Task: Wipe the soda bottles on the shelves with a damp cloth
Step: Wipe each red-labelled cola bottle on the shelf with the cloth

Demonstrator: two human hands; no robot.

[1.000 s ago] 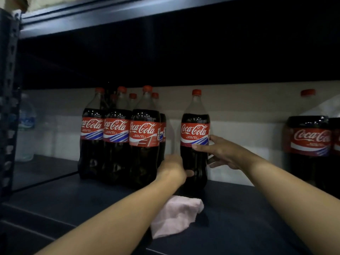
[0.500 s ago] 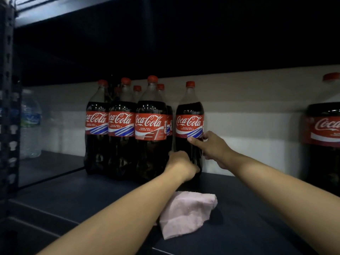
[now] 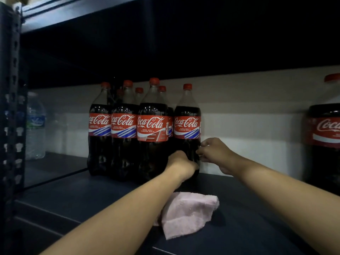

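Several dark cola bottles with red caps stand grouped on a dark shelf (image 3: 257, 208). The rightmost bottle of the group (image 3: 187, 115) stands tight against its neighbours. My left hand (image 3: 181, 165) grips its lower body from the front left. My right hand (image 3: 215, 153) holds its lower right side, fingers curled round it. A pink cloth (image 3: 189, 213) lies loose on the shelf below my left forearm, touched by neither hand.
Another cola bottle (image 3: 324, 144) stands at the far right edge. A clear water bottle (image 3: 35, 126) sits behind the perforated shelf post (image 3: 12, 107) on the left. The upper shelf (image 3: 82, 13) hangs low overhead. A pale wall closes the back.
The held bottle has slid left from its separate spot until it joined the group. Both hands moved with it and sank lower on its body. The cloth stayed put.
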